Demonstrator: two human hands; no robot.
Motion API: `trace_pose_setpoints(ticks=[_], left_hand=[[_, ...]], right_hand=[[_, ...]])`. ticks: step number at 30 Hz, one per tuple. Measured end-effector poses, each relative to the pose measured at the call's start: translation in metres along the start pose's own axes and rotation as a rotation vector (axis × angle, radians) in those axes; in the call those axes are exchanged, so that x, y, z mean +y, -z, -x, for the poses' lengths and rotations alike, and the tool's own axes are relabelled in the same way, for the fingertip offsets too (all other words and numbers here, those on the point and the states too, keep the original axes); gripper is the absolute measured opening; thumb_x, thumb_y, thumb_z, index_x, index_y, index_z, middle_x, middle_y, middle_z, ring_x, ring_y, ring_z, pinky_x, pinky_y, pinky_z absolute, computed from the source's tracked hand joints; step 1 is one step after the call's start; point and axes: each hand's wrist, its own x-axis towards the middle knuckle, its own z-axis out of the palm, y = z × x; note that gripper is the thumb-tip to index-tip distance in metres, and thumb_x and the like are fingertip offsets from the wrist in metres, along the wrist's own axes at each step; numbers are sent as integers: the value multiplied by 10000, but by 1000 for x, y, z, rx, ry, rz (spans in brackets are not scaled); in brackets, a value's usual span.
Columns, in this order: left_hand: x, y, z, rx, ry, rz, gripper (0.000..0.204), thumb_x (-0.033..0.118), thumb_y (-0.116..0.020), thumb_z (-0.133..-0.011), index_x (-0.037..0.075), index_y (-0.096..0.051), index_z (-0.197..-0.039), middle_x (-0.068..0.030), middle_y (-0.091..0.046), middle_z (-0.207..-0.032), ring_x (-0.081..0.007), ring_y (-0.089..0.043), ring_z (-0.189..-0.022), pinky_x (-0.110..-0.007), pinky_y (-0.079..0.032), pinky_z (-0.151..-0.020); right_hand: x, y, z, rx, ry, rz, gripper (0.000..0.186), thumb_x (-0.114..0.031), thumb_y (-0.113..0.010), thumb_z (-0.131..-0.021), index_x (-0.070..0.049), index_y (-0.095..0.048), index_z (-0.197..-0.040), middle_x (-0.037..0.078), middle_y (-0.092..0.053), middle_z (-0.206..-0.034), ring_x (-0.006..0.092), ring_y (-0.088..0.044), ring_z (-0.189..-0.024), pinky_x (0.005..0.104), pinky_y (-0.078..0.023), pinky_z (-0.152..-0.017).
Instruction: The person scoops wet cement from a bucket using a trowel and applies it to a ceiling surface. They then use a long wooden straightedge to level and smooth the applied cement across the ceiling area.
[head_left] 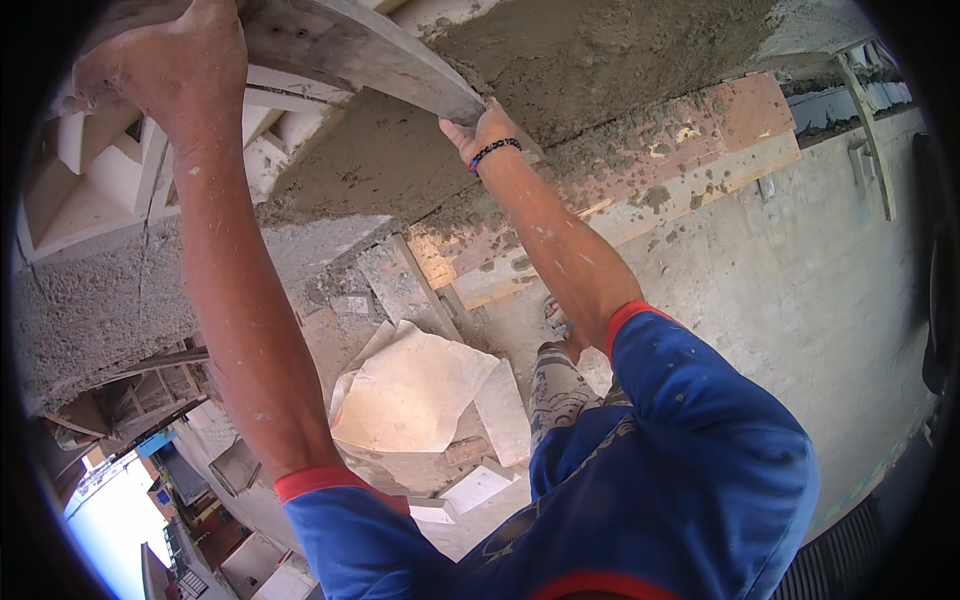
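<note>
A long grey plank, dusty and slightly curved in this wide view, crosses the upper left of the picture. My left hand is raised at the top left, fingers wrapped round the plank, partly hidden at the edge. My right hand, with a beaded bracelet at the wrist, grips the plank's lower right end between thumb and fingers. Behind it is wet grey mortar, with pale angular mouldings below the plank at the left.
A mortar-spattered wooden board runs along the mortar's edge. On the floor below lie a crumpled pale sheet, scrap boards and rubble. A slanting strip stands at the right. A bright opening shows at the lower left.
</note>
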Motion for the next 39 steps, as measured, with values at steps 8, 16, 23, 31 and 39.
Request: trace_pose_setpoints(ticks=[8,16,23,31,39], left_hand=[[11,-22,9,174,-207,112,1006,228,-736,-769,-129,41,-1300,-262,-222,-1201,-330,-325,-1214,-453,-324,-1067],[12,-29,41,149,-51,303,1036,178,-701,-755,-91,102,-1350,-258,-178,-1256,-361,-255,-1267,-495,-242,-1113],[21,-23,23,252,-57,241,1139,289,-706,-742,-113,158,-1366,-307,-124,-1325,-418,-186,-1332,-522,-210,-1129],[53,-18,10,254,41,546,1062,251,-649,-769,-117,146,-1368,-318,-162,-1333,-422,-169,-1350,-532,-181,-1136],[54,-19,-4,290,-32,325,1070,386,-643,-810,-164,99,-1350,-319,-187,-1304,-438,-211,-1319,-531,-157,-1133]], right_hand=[[-3,12,-36,10,-8,-127,624,-441,-327,-998,-21,-214,-1445,211,-316,-1438,395,-460,-1235,503,-490,-967],[4,23,-45,46,-59,-145,536,-398,-279,-1012,-17,-332,-1385,171,-405,-1406,324,-474,-1240,473,-409,-1045],[-5,15,-27,-63,-63,-161,599,-374,-356,-1005,-12,-186,-1451,217,-293,-1455,390,-412,-1284,504,-447,-1011],[-24,19,-20,-103,-89,-144,628,-398,-311,-1012,-23,-111,-1474,222,-196,-1498,410,-330,-1334,539,-345,-1084],[-32,10,-9,-102,-77,-226,594,-361,-279,-1015,-35,-102,-1478,223,-168,-1507,419,-276,-1360,551,-359,-1071]])
